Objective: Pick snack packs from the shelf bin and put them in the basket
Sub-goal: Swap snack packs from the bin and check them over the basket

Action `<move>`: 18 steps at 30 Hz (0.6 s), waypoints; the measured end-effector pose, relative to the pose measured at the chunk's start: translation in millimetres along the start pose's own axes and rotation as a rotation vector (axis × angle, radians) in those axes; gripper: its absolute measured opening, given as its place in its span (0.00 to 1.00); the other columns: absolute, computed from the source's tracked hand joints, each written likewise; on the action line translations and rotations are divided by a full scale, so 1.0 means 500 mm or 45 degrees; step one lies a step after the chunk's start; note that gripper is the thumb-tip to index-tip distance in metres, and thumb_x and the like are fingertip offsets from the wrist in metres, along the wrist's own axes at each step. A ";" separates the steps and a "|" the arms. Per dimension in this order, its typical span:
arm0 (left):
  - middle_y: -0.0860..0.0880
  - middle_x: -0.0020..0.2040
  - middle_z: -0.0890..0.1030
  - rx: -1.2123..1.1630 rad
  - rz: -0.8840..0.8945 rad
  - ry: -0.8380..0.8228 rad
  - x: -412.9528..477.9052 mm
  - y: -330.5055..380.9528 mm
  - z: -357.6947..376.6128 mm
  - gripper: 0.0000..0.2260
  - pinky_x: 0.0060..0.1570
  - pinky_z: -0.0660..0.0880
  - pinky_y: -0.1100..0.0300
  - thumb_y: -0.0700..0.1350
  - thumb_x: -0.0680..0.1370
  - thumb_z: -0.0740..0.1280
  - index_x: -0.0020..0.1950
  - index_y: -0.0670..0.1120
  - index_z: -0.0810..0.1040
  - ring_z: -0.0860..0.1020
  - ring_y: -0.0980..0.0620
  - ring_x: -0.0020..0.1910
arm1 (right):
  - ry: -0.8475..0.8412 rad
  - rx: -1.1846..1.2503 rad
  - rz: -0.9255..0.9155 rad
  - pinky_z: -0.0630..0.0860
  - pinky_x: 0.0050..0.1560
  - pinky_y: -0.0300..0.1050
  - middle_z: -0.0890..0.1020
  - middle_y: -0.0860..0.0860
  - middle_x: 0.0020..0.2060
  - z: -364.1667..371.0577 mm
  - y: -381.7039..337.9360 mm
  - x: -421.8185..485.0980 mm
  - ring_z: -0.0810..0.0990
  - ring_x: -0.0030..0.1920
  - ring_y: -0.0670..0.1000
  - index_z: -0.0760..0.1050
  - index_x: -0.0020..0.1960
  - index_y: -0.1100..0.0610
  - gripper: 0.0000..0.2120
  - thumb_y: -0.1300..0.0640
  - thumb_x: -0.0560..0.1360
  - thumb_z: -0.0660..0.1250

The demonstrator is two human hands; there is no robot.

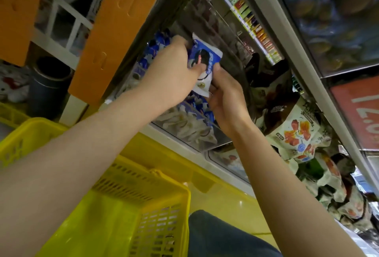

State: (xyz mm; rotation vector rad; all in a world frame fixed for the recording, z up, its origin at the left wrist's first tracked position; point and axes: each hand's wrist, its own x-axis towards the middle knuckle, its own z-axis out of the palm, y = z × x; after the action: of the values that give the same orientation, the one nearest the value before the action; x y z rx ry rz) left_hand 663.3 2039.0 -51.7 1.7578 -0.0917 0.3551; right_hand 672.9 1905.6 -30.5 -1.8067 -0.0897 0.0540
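Snack pack (205, 62) held just above shelf bin (190, 133) by both hands. Left hand (172, 72) curled round upper part, thumb laid across front; right hand (225, 100) gripped on lower edge. Pack not yet carried to basket (168, 183). No packs seen in visible part of basket; many left in bin. Task judged early. Pack: small flat pouch, blue and white, dark round biscuit pictured.

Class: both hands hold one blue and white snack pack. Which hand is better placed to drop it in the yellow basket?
Probably left. The left hand pinches the blue and white plastic snack pack, and its forearm lies over the yellow slotted plastic basket; the right hand is farther off.
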 end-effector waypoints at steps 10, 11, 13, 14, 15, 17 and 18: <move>0.53 0.43 0.73 -0.230 -0.085 0.049 0.030 -0.019 -0.014 0.12 0.31 0.67 0.76 0.46 0.77 0.65 0.58 0.43 0.73 0.71 0.57 0.41 | 0.265 -0.978 0.314 0.77 0.52 0.46 0.82 0.57 0.49 -0.029 0.060 0.119 0.79 0.48 0.53 0.77 0.56 0.61 0.12 0.55 0.78 0.63; 0.52 0.45 0.73 -0.226 -0.082 0.051 0.030 -0.019 -0.014 0.13 0.31 0.67 0.74 0.46 0.77 0.65 0.59 0.43 0.73 0.72 0.56 0.43 | 0.252 -1.020 0.299 0.76 0.53 0.47 0.81 0.59 0.51 -0.023 0.060 0.124 0.79 0.49 0.54 0.77 0.56 0.62 0.12 0.56 0.77 0.64; 0.52 0.47 0.73 -0.238 -0.080 0.048 0.031 -0.019 -0.015 0.14 0.32 0.67 0.74 0.46 0.77 0.65 0.60 0.43 0.72 0.72 0.56 0.45 | 0.179 -1.059 0.273 0.76 0.53 0.49 0.81 0.62 0.52 -0.007 0.056 0.127 0.79 0.47 0.54 0.78 0.54 0.63 0.13 0.55 0.76 0.66; 0.52 0.46 0.72 -0.252 -0.079 0.043 0.030 -0.019 -0.016 0.14 0.31 0.67 0.77 0.45 0.77 0.65 0.61 0.43 0.72 0.72 0.57 0.43 | 0.148 -1.082 0.268 0.76 0.55 0.52 0.81 0.62 0.52 -0.001 0.055 0.128 0.79 0.49 0.56 0.78 0.54 0.64 0.14 0.54 0.75 0.67; 0.54 0.44 0.72 -0.266 -0.081 0.035 0.029 -0.018 -0.017 0.14 0.31 0.66 0.80 0.45 0.77 0.65 0.61 0.43 0.71 0.71 0.59 0.41 | 0.129 -1.107 0.265 0.75 0.57 0.55 0.81 0.63 0.53 0.002 0.054 0.129 0.79 0.50 0.58 0.78 0.54 0.66 0.16 0.53 0.75 0.68; 0.57 0.39 0.70 -0.288 -0.081 0.017 0.026 -0.017 -0.018 0.14 0.31 0.65 0.82 0.45 0.77 0.65 0.61 0.44 0.71 0.70 0.62 0.37 | 0.152 -1.095 0.276 0.77 0.54 0.54 0.80 0.63 0.53 0.003 0.057 0.133 0.79 0.48 0.58 0.77 0.54 0.66 0.16 0.54 0.74 0.68; 0.58 0.39 0.70 -0.292 -0.077 0.009 0.023 -0.016 -0.018 0.14 0.31 0.65 0.82 0.45 0.77 0.66 0.61 0.44 0.71 0.70 0.63 0.36 | 0.187 -1.059 0.284 0.77 0.51 0.51 0.80 0.62 0.53 0.002 0.058 0.134 0.79 0.47 0.57 0.78 0.54 0.66 0.14 0.56 0.74 0.68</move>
State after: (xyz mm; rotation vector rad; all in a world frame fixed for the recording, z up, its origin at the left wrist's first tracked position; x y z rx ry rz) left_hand 674.6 2051.1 -54.2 1.5288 -0.0709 0.2947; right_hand 740.7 1905.8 -57.9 -2.6387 0.2290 0.0453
